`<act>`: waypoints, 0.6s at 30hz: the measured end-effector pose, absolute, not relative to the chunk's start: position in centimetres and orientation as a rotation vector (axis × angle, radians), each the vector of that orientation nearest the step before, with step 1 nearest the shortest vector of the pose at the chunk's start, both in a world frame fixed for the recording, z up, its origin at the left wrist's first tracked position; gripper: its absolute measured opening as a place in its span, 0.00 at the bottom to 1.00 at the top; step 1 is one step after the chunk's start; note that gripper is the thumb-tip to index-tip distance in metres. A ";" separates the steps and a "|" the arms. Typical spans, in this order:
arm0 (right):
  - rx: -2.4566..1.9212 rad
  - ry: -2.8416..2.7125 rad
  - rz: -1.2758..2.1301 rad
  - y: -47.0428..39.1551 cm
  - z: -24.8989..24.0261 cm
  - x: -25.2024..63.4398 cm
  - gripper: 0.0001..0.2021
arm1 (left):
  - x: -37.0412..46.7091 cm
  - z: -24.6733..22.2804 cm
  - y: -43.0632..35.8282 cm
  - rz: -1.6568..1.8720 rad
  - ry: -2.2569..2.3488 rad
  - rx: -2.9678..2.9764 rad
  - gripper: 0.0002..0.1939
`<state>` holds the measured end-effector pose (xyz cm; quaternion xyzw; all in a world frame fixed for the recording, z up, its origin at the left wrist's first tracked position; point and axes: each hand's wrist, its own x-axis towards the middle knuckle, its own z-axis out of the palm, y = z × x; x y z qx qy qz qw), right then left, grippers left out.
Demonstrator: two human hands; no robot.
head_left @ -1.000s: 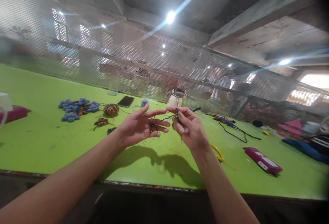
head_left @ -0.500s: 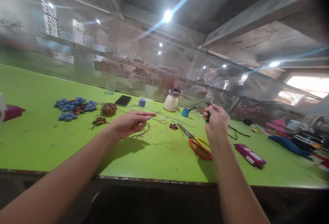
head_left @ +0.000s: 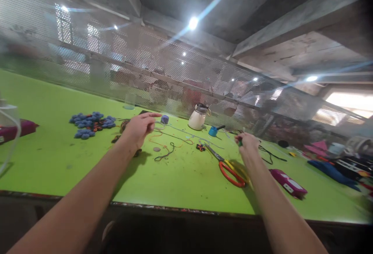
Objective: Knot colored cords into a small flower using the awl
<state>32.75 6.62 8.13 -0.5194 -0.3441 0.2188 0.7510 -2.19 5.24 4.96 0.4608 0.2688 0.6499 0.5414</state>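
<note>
Now that my left hand (head_left: pixel 138 129) has drawn back to the yarn ball (head_left: pixel 123 125), its fingers half bent, I can't tell whether it holds anything. Loose yarn (head_left: pixel 159 158) lies between my grips. My right hand (head_left: pixel 250 142) is closed on a small green thing (head_left: pixel 240 143), scissors (head_left: pixel 215 153) left of that grip.

Green table (head_left: pixel 180 184) | scissors (head_left: pixel 225 166), cream jug (head_left: pixel 197 117), blue pot (head_left: pixel 213 131)
</note>
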 end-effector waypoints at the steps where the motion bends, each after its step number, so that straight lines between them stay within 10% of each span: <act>1: -1.132 -0.801 0.537 6.3 8.2 31.1 0.11 | -1.6 5.0 5.1 1.542 0.650 1.131 0.13; 7: -0.796 -1.474 1.041 1.4 10.8 18.2 0.06 | 2.5 5.5 2.4 1.250 0.301 1.388 0.31; 12: -0.777 -1.370 0.939 3.0 14.4 17.2 0.06 | 1.6 5.1 1.5 0.855 0.301 1.490 0.11; 18: -0.996 -0.922 0.646 8.1 13.5 27.9 0.08 | -0.6 5.9 2.0 1.126 0.392 1.428 0.11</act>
